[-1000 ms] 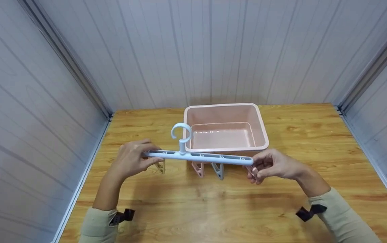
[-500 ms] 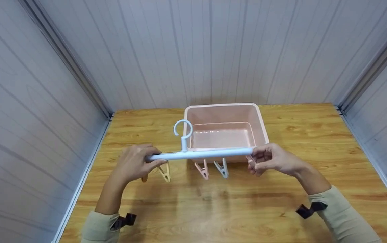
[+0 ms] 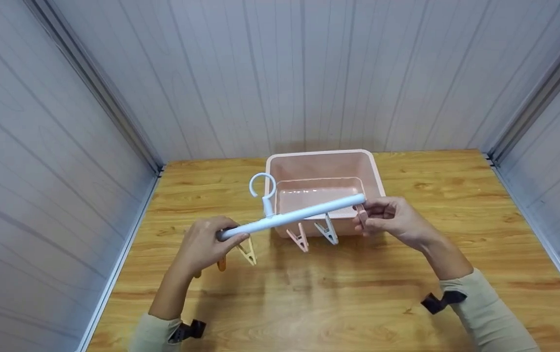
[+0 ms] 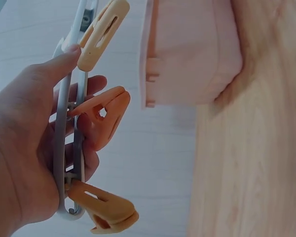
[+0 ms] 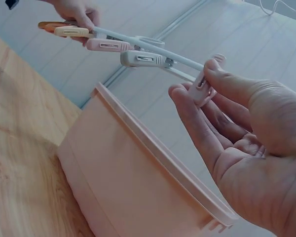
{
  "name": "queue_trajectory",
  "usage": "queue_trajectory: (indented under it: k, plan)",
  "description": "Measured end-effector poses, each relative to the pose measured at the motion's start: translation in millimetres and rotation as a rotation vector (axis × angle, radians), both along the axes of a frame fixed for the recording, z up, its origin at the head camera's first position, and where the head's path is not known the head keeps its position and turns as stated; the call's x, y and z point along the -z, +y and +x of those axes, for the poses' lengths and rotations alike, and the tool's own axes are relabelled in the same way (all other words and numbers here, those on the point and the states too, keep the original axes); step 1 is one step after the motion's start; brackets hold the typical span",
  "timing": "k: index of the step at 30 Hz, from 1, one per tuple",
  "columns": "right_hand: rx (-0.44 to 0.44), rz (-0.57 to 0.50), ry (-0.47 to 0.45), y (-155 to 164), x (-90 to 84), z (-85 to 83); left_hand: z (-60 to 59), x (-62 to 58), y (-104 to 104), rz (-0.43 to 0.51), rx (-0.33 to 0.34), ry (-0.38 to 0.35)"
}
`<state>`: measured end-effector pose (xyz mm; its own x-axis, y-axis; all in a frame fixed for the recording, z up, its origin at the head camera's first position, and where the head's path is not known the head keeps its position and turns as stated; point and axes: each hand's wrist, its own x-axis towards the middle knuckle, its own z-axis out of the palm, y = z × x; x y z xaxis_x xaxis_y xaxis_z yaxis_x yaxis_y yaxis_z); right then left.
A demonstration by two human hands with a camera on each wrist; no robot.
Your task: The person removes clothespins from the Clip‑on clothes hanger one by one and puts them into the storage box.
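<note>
A light blue clip hanger (image 3: 309,211) with a round hook is held above the table in front of a pink bin, its right end higher than its left. My left hand (image 3: 206,244) grips the bar's left end. At the other end, my right hand (image 3: 399,220) pinches a pink clip (image 5: 201,90) between thumb and fingers. A second pink clip (image 3: 299,239), a pale blue-grey clip (image 3: 330,231) and a yellow clip (image 3: 249,254) hang along the bar. Below my left hand, the left wrist view shows an orange clip (image 4: 113,118) and a darker orange clip (image 4: 106,207).
The pink bin (image 3: 319,153) stands toward the back of the wooden table (image 3: 329,303), just behind the bar. White panel walls (image 3: 304,73) enclose the table at the back and both sides.
The bar's right end has risen and moved away from me, while the left end has dropped slightly and shifted right. The bar has rolled, and its clips have swung. Both hands keep their hold.
</note>
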<state>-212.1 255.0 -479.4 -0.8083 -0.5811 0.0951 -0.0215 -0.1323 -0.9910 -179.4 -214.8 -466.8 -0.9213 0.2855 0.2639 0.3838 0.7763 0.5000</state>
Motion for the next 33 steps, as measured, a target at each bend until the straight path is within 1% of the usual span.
queue_trajectory:
  k: [7,12,15,20,23,29,33]
  plan:
    - [0.070,-0.008,0.014,-4.9,1.3,-3.2,0.7,9.9,8.5,0.049,-0.035,-0.019]
    - [0.105,-0.002,0.042,-8.4,1.3,-5.0,2.7,16.4,10.0,0.054,-0.065,0.023]
    - [0.111,-0.003,0.038,-9.0,0.7,-5.6,3.3,18.5,10.7,0.064,-0.077,0.039]
    - [0.108,-0.001,0.013,-9.1,-1.1,-5.1,3.2,21.4,12.1,0.088,-0.086,0.036]
    - [0.105,0.019,0.010,-8.0,-3.2,-5.0,2.5,22.9,12.8,0.089,-0.093,0.037]
    - [0.098,0.052,0.014,-3.6,-9.2,-6.0,1.0,22.0,12.8,0.102,-0.122,0.044]
    - [0.103,0.083,0.020,-2.2,-10.9,-6.5,0.4,21.2,11.6,0.105,-0.127,0.053]
